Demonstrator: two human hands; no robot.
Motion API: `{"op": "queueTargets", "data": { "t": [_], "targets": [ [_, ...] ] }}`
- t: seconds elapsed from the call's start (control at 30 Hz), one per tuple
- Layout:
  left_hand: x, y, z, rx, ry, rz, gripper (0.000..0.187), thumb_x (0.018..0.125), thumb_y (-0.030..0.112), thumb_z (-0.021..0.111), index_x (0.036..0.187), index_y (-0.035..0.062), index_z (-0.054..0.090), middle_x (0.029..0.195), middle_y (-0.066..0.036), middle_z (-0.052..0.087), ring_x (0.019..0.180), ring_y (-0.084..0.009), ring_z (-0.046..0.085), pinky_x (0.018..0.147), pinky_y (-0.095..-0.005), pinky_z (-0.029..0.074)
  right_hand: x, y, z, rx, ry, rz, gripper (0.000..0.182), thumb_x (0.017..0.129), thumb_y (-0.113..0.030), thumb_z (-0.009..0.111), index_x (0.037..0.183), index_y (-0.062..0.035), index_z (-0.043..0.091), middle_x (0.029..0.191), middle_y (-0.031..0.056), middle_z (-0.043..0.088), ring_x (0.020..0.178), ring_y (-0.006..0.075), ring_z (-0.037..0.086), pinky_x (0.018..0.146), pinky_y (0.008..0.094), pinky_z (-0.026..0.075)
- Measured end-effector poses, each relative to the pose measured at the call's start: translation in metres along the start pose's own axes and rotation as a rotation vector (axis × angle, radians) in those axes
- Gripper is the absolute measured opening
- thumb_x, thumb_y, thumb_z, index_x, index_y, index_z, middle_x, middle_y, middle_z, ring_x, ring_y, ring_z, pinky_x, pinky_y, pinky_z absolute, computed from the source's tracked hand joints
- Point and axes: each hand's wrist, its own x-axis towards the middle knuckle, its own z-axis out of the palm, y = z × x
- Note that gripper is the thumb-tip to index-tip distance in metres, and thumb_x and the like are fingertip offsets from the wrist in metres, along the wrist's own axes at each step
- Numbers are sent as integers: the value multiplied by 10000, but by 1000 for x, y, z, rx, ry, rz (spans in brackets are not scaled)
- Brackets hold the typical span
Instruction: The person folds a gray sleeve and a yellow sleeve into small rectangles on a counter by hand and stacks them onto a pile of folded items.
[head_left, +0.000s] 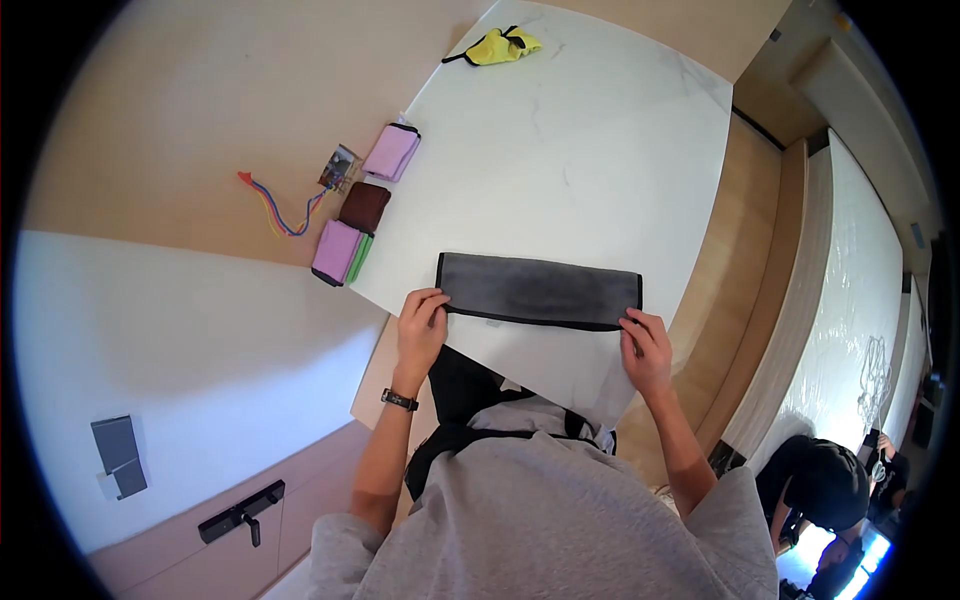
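Observation:
A dark grey cloth with black edging lies as a long flat strip across the near part of the white marbled table. My left hand pinches its near left corner between thumb and fingers. At the near right corner, my right hand grips the edge in the same way. The strip looks folded lengthwise, with its long near edge facing me.
Along the table's left edge sit a folded pink cloth, a brown cloth, another pink cloth and a green cloth. A crumpled yellow cloth lies at the far end. Coloured cords hang at left. Another person is at lower right.

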Motion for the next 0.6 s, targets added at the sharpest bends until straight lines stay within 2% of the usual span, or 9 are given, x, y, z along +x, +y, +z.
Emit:
{"op": "queueTargets", "data": {
  "t": [0.2, 0.3, 0.4, 0.5, 0.57, 0.6],
  "targets": [
    [-4, 15, -7, -58, 56, -53, 159, 811, -15, 746, 958, -7, 685, 1084, -146, 650, 954, -285, 663, 779, -337, 551, 8, -3, 2, -50, 32, -21, 209, 753, 56, 718, 951, -11, 713, 1064, 123, 677, 925, 298, 638, 780, 370, 534],
    [1, 18, -2, -78, 102, -50, 206, 819, 17, 769, 986, -13, 652, 1054, -145, 643, 934, -272, 656, 777, -340, 550, 10, -1, 5, -42, 74, 27, 189, 757, 31, 723, 938, -23, 712, 1037, 115, 676, 919, 292, 638, 787, 368, 531],
    [-2, 18, 4, -160, 168, -142, 254, 818, 21, 774, 1011, -9, 610, 1009, -137, 634, 887, -264, 653, 769, -344, 551, 10, -1, 6, 23, 82, 90, 182, 762, 25, 720, 937, -25, 707, 1013, 114, 674, 911, 290, 640, 785, 367, 532],
    [-5, 13, 9, -135, 179, -178, 289, 820, 34, 780, 1028, 2, 581, 958, -124, 624, 831, -253, 648, 755, -349, 553, 12, 1, 6, 25, 89, 72, 163, 778, 18, 720, 935, -20, 698, 987, 119, 670, 858, 266, 642, 735, 346, 531],
    [-8, 6, 8, -133, 104, -263, 217, 825, 3, 771, 971, -2, 611, 904, -118, 664, 866, -202, 672, 769, -315, 565, 15, -3, 7, 100, 86, 199, 122, 799, 3, 720, 916, -11, 688, 947, 113, 666, 764, 229, 632, 661, 314, 517],
    [-10, 3, 8, -132, 105, -259, 217, 825, 3, 771, 971, -2, 611, 904, -118, 664, 866, -202, 672, 769, -315, 565, 17, -4, 7, 102, 90, 198, 122, 799, 3, 720, 916, -11, 688, 947, 113, 666, 764, 229, 632, 661, 314, 517]
  ]
}}
